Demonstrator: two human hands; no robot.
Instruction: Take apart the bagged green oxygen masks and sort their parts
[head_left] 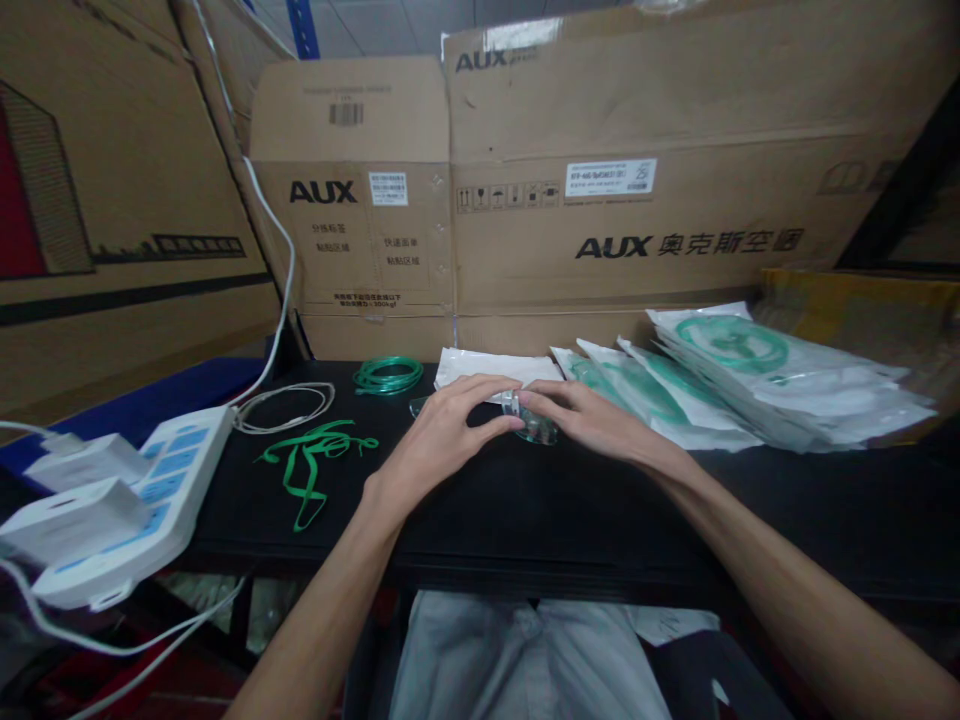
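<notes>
My left hand (442, 425) reaches in over the middle of the black table, its thumb and fingers curled around a small clear plastic piece (541, 432) with a pale ring-like part. From the other side my right hand (592, 415) pinches the same piece, thumb near the ring. Much of the piece is hidden by my fingers, so its full shape cannot be made out. Just behind my hands lies a white packet (491, 365). Left of them are a coil of green clear tubing (388, 375) and a loose green elastic strap (304, 475).
Several sealed bags with green tubing (750, 350) are piled on the right. A white power strip (176, 470) with plugged-in adapters and a pale coiled cord (285, 408) occupy the left. Tall cardboard boxes (517, 270) wall off the back of the black table (600, 530).
</notes>
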